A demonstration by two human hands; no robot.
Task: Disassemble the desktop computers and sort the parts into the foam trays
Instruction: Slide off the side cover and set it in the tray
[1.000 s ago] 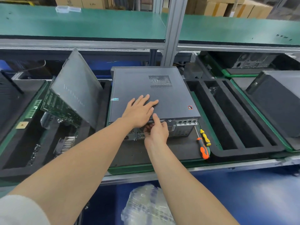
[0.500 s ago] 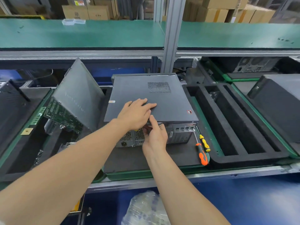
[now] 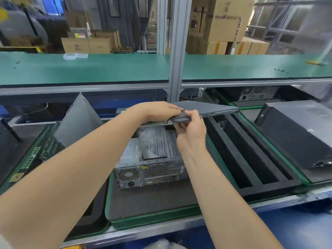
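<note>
Item: grey cover panel [image 3: 208,107], held above the open computer case [image 3: 152,169]; our left hand [image 3: 158,111] grips its near edge from above, fingers curled; our right hand [image 3: 193,131] pinches that edge from below; slotted foam tray [image 3: 269,190] just right of the case

Runs across as a metal-railed shelf [image 3: 161,231]. Bears a green-rimmed tray [image 3: 152,220] under the open computer case [image 3: 152,169], slotted foam tray [image 3: 265,191] just right.
</note>
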